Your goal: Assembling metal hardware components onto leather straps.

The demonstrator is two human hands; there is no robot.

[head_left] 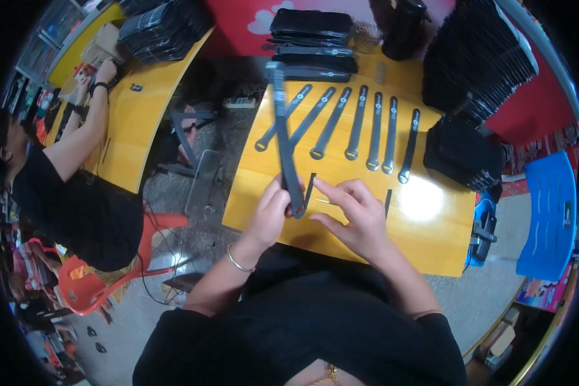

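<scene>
My left hand (pixel 271 213) is closed around the lower end of a dark grey strap (pixel 283 138), which stands up blurred above the table, its slotted end by my fingers. My right hand (pixel 360 212) is open beside it, thumb and forefinger apart. A short black strip (pixel 311 188) is near its forefinger tip; whether they touch is unclear. Between thumb and forefinger shows a thin pale sliver (pixel 325 202), too small to name. Several similar straps with slotted round ends, such as this grey strap (pixel 356 122), lie fanned out beyond my hands on the yellow table (pixel 431 248).
Stacked black pouches (pixel 312 29) sit at the table's far edge. Tall black stacks (pixel 476 58) and a lower black pile (pixel 463 151) line the right side. A blue chair (pixel 548 219) stands right. At left, a person (pixel 71 186) works at another yellow table (pixel 132 138).
</scene>
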